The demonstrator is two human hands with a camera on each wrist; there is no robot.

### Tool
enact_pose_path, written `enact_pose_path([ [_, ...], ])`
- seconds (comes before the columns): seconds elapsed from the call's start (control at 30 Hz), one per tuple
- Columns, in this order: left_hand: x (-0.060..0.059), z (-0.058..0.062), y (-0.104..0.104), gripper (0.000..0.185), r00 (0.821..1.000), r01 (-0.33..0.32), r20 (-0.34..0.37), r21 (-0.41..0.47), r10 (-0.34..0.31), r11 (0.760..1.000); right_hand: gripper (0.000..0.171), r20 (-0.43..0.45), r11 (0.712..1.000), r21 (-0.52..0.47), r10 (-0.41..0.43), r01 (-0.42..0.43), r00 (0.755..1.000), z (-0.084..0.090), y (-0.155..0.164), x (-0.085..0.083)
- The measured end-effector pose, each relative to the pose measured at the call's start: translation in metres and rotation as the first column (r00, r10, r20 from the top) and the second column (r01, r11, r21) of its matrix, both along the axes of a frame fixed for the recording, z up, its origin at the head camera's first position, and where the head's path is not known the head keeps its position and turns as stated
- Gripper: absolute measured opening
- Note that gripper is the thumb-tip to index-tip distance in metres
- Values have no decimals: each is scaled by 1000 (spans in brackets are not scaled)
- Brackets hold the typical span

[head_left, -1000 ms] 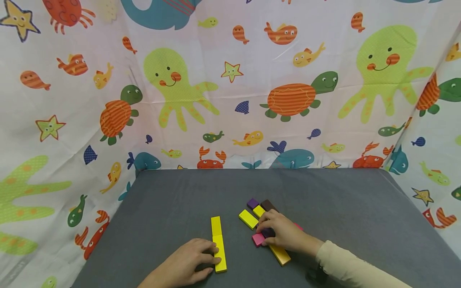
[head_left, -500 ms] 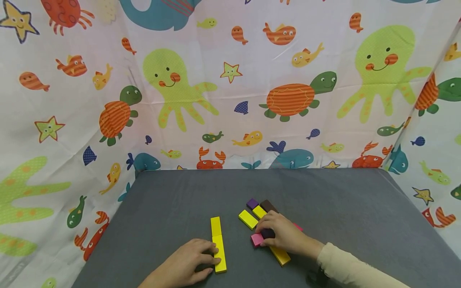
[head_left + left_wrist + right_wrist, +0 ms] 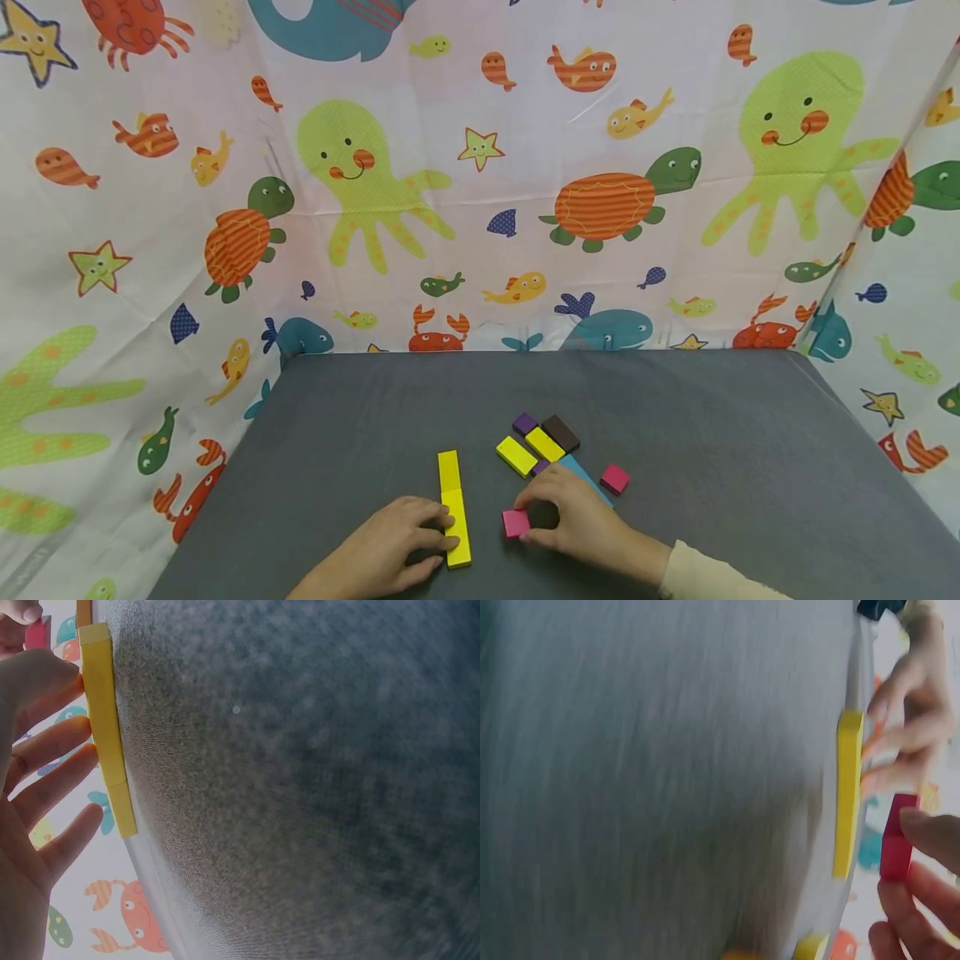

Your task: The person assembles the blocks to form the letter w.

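Two yellow blocks, a shorter one (image 3: 448, 471) and a longer one (image 3: 457, 542), lie end to end in a line on the grey table. My left hand (image 3: 393, 537) touches the longer block's side with its fingertips; in the left wrist view its fingers (image 3: 56, 742) are spread and fairly straight. My right hand (image 3: 581, 521) pinches a small pink block (image 3: 515, 524) between thumb and fingers, just right of the yellow line. In the right wrist view this pink block (image 3: 895, 855) shows clear of the yellow blocks.
Right of centre lie two yellow blocks (image 3: 517, 457), a brown block (image 3: 561, 432), a purple block (image 3: 524, 424) and a blue block (image 3: 588, 481), partly behind my right hand. A red-pink block (image 3: 615, 478) lies apart. A sea-animal curtain (image 3: 480, 250) hangs behind the table.
My right hand has moved left and toward me with the pink block, away from the pile. The blue block and the red-pink block show more now. My left hand has stayed in place.
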State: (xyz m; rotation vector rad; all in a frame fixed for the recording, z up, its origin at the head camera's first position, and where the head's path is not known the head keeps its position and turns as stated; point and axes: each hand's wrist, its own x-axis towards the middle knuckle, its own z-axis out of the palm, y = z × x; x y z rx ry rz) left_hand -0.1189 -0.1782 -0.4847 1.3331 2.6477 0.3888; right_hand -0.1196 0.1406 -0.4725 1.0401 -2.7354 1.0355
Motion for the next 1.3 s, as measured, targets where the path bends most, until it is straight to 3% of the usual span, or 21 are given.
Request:
enact_pose_path([
  [0.17,0,1,1,27,1000,-4,-5,-4,4,1000,24,131,999,-32,5,-1,991,-3,-15,16],
  [0.4,-1,2,2,28,1000,-10,7,-25,10,1000,25,298,999,-49,29,-15,954,-9,-28,25],
  [0.73,-1,3,1,28,1000,-5,-1,-15,5,1000,26,365,997,-75,37,-10,930,-16,-39,30],
  [1.3,0,0,1,26,1000,0,-22,1,0,1000,26,486,997,-40,-33,60,873,-16,-53,37],
])
